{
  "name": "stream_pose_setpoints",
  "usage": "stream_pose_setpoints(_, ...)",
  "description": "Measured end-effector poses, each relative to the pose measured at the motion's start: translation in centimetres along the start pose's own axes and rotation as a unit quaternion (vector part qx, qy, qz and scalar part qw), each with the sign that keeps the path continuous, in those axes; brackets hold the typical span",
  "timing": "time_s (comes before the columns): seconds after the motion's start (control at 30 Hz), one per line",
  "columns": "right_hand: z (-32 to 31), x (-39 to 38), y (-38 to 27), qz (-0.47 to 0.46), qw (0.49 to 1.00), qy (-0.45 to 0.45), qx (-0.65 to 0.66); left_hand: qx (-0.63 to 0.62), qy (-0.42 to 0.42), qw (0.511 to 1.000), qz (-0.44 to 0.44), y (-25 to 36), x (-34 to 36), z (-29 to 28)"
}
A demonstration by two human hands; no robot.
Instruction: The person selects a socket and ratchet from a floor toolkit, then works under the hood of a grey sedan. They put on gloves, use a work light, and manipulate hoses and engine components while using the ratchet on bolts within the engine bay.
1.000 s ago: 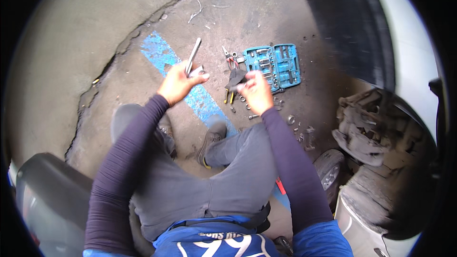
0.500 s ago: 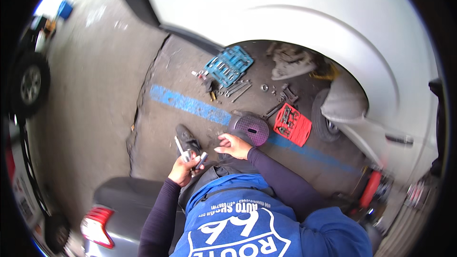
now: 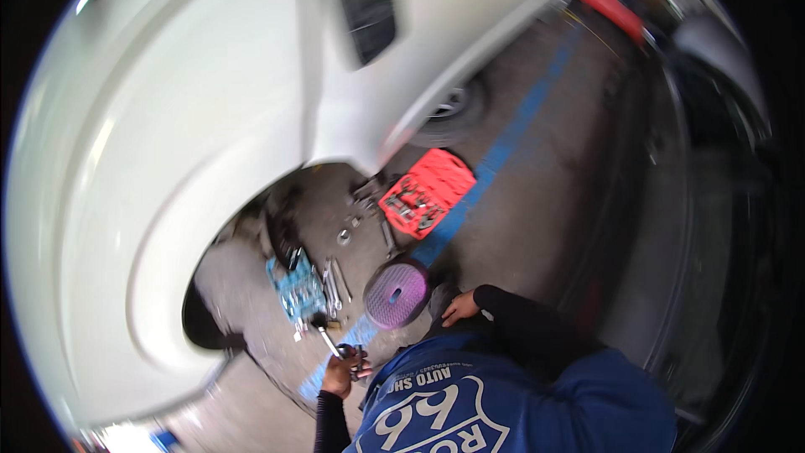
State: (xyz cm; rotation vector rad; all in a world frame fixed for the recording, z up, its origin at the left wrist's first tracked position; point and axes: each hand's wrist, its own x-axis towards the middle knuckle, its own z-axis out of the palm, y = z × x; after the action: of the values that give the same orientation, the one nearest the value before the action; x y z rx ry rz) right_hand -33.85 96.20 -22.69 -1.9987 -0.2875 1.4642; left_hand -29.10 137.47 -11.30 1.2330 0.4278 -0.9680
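Observation:
My left hand (image 3: 344, 373) is closed around a long silver tool (image 3: 329, 338) and some smaller metal pieces that I cannot make out. The tool's upper end overlaps a dark shape near a light blue socket case (image 3: 293, 285) on the floor, with loose wrenches (image 3: 334, 289) beside it. My right hand (image 3: 459, 309) hangs with loosely bent fingers against my dark trousers, holding nothing that I can see. Just above it is a round purple stool (image 3: 396, 306). Farther up, a red tool case (image 3: 444, 172) lies open with metal parts in it.
A white vehicle's bodywork (image 3: 159, 101) fills the upper left, with a wheel arch over the floor. A loose wheel (image 3: 449, 113) lies near its edge. A blue painted stripe (image 3: 524, 134) crosses the floor. A red jack (image 3: 612, 13) is at upper right, a dark car (image 3: 721, 268) along the right.
My view has swung round toward the white vehicle. My right hand has moved apart from my left, down beside my leg. My left hand still grips the metal tools.

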Motion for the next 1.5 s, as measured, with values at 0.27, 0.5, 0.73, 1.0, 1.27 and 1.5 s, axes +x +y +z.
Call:
stream_pose_setpoints(0.27,4.8,-9.4,10.2,0.145,0.88,0.121,0.437,0.349,-0.155,0.921,0.075,14.2,16.4,29.5)
stream_pose_setpoints(0.5,5.5,-10.8,21.8,0.111,0.775,0.434,0.445,0.352,-0.18,0.913,0.106,17.0,27.4,46.4)
stream_pose_setpoints(0.73,-0.5,-21.4,33.9,0.217,0.681,0.466,0.521,0.31,-0.239,0.92,-0.014,18.3,44.1,65.5)
stream_pose_setpoints(1.0,-17.7,-36.0,52.2,0.344,0.602,0.491,0.527,0.416,-0.347,0.839,-0.04,29.8,56.9,95.2)
stream_pose_setpoints(1.27,-40.8,-52.8,68.9,0.305,0.465,0.655,0.512,0.395,-0.439,0.802,-0.086,34.2,66.0,123.3)
stream_pose_setpoints(1.5,-62.6,-70.3,85.8,0.181,0.442,0.763,0.436,0.368,-0.421,0.823,-0.099,36.3,79.2,145.4)
